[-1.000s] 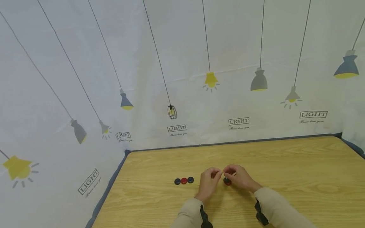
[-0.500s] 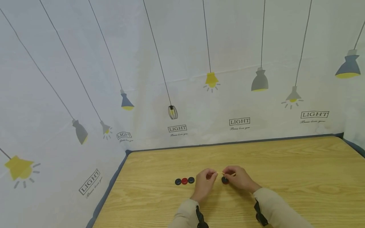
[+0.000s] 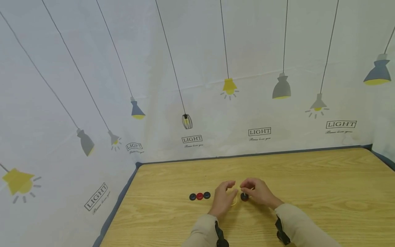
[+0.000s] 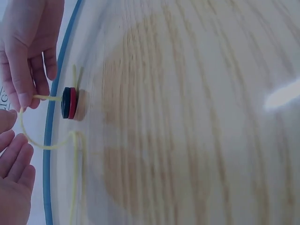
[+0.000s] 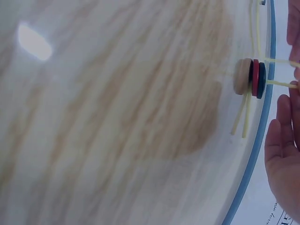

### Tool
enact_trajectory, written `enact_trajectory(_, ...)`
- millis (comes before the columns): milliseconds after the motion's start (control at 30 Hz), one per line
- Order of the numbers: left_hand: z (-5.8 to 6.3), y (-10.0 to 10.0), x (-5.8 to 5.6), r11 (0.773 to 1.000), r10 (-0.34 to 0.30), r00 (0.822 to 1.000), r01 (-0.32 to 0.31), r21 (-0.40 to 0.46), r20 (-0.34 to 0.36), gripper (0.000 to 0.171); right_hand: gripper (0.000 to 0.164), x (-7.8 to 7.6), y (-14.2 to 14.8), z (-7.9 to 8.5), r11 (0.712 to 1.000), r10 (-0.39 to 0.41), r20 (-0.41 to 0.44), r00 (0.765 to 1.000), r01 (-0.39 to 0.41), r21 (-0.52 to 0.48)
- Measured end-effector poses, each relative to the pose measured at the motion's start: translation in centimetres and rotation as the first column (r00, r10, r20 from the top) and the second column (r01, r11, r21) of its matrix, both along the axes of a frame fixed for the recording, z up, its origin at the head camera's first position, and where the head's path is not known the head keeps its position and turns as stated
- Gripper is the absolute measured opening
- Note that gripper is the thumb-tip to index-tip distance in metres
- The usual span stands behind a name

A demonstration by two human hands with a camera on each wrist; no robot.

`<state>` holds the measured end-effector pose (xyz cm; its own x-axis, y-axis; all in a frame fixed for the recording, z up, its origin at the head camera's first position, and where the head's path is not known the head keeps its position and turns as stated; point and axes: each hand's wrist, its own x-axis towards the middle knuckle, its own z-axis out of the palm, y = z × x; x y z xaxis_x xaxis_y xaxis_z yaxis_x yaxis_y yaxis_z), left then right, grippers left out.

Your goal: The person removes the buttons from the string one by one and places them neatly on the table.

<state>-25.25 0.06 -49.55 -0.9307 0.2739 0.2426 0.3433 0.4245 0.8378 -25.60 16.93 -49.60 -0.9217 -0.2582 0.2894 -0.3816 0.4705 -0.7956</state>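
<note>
My right hand [image 3: 259,191] pinches a yellow cord [image 4: 41,97] between thumb and fingertips. Below those fingertips, the cord runs into a small stack of black and red round discs [image 4: 69,103] at the table surface. Two cord ends [image 5: 242,115] poke out on the stack's near side. My left hand [image 3: 223,198] faces it from the left, thumb and forefinger parted around a gap. A loop of the cord hangs close beside the left fingertips [image 4: 15,150] and trails down to the table.
Three flat discs lie in a row left of my hands: a black disc [image 3: 192,197], a red disc [image 3: 200,196] and another black disc [image 3: 207,195]. The wooden table [image 3: 296,171] ends at a blue edge against a lamp-printed white curtain [image 3: 203,68].
Both hands' fingertips had the cord between them earlier. Now the left fingers have parted, the cord sags in a loop, and the stack shows its black top instead of its red side.
</note>
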Motion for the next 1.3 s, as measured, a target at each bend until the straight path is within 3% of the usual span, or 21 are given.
enact_trajectory(267, -0.4, 1.0, 0.1, 0.999, 0.035, 0.999, -0.035, 0.031, -0.006, 0.014, 0.005, 0.1, -0.1, 0.1, 1.000, 0.024, -0.002, 1.000, -0.024, -0.017)
enact_trajectory(500, -0.1, 1.0, 0.2, 0.992, 0.099, 0.995, -0.101, 0.072, 0.035, 0.010, 0.005, 0.1, -0.1, 0.3, 1.000, 0.025, -0.009, 1.000, -0.025, 0.008)
enact_trajectory(733, -0.2, 1.1, 0.2, 0.993, 0.107, 0.994, -0.107, 0.047, -0.007, 0.010, 0.012, 0.1, 0.1, 0.0, 0.999, 0.039, 0.082, 0.996, -0.040, 0.014)
enact_trajectory(933, -0.2, 1.2, 0.2, 0.991, 0.117, 0.993, -0.116, 0.067, -0.010, 0.010, 0.026, 0.0, 0.2, -0.5, 0.996, 0.062, 0.135, 0.989, -0.069, 0.053)
enact_trajectory(1300, -0.4, 1.4, 0.3, 0.987, 0.129, 0.991, -0.130, 0.091, 0.023, 0.008, 0.030, -0.1, -0.2, -0.6, 0.978, 0.068, 0.100, 0.993, -0.086, 0.188)
